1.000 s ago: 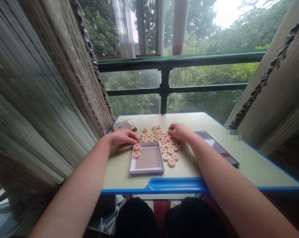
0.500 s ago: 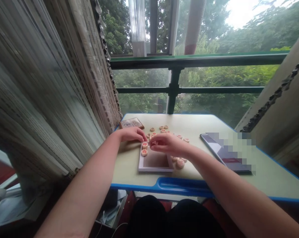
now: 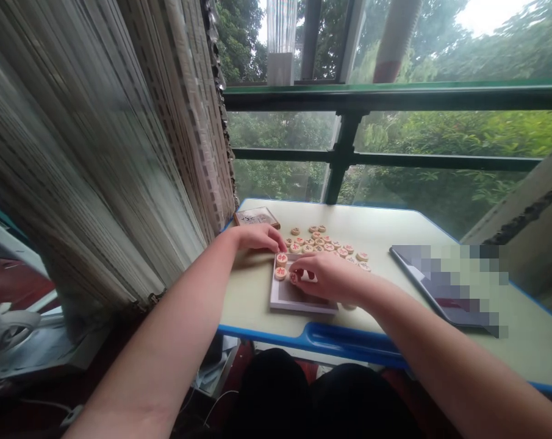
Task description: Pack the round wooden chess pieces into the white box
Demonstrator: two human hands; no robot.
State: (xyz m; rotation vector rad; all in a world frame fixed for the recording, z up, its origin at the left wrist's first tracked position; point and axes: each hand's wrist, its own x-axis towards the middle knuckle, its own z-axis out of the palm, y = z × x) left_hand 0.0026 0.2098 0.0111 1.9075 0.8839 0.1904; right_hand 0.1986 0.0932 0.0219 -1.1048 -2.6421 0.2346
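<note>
A shallow open box [image 3: 304,308] with a pale rim and brown inside lies on the table. In its far left corner are two round Chinese chess pieces with red characters, one piece [image 3: 282,260] behind the other piece [image 3: 280,274]. My left hand [image 3: 261,236] has its fingers bent together at the box's far left corner, touching the rim. Over the box, my right hand [image 3: 324,274] pinches a chess piece [image 3: 294,278] between thumb and fingers, just right of the front piece. Beyond the box lies a spread of loose chess pieces [image 3: 329,247], partly hidden by my right hand.
A flat box lid [image 3: 257,216] with dark writing lies at the table's far left. To the right is a tablet [image 3: 422,283], partly pixelated. The pale table [image 3: 376,222] has a blue edge with a tray groove [image 3: 349,341] in front. A curtain [image 3: 184,122] hangs at left.
My right hand has lowered into the box, and a chess piece now shows at its fingertips. My left hand stays at the corner. The whole view has shifted, so the table appears farther right.
</note>
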